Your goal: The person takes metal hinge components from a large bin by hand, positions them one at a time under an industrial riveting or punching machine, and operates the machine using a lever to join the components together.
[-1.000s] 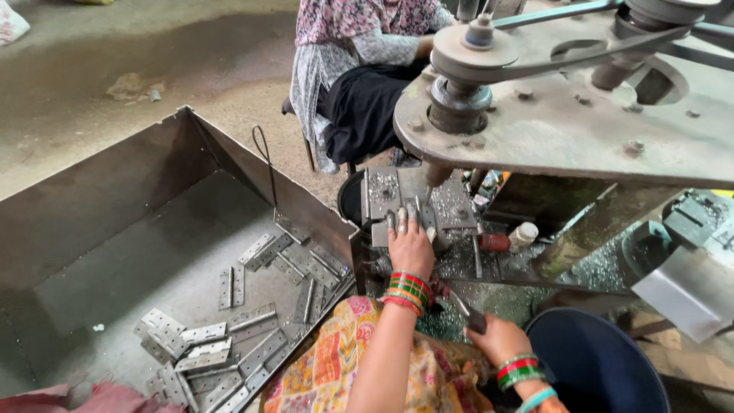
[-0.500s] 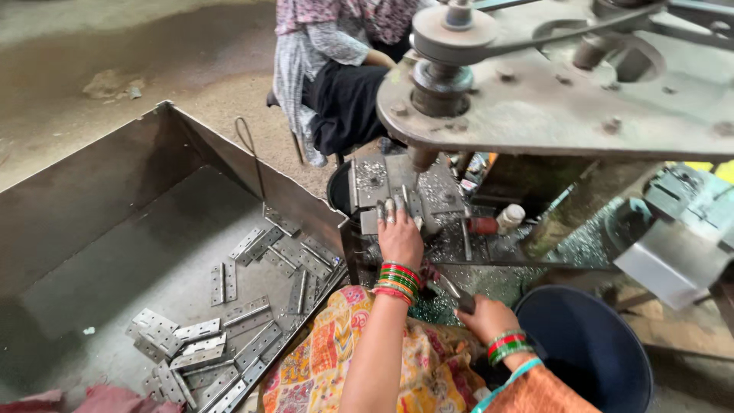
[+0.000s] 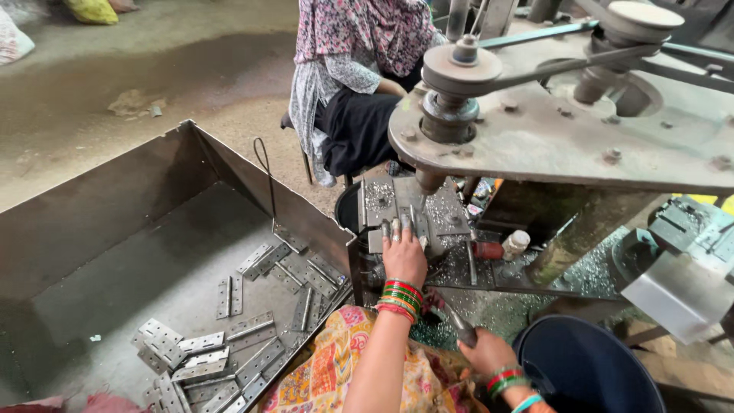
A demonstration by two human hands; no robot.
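Two hands working at once. Pressing down with the left hand (image 3: 404, 256), palm flat and fingers extended close together, holding nothing closed, on the grey metal piece (image 3: 380, 203) sitting at the middle of the machine's tabletop (image 3: 451, 268), just beside the drill bit (image 3: 420, 200). Gripping the dark lever handle (image 3: 459, 329) in the right hand (image 3: 489, 356), fist closed around it, below the near edge of the tabletop.

Judging by this, steadying the piece under the spindle, in the drilling step itself. Calling next for steady downward pressure and fingertips staying clear of the bit.

Lying flat, seemingly with the long axis running from the near edge toward the far edge, far end pointing at the seated person (image 3: 352, 115); partly hidden under the fingers, so not telling exactly.

Lying loose in the open metal bin (image 3: 153, 191) off the left edge, many flat hinges (image 3: 252, 336).
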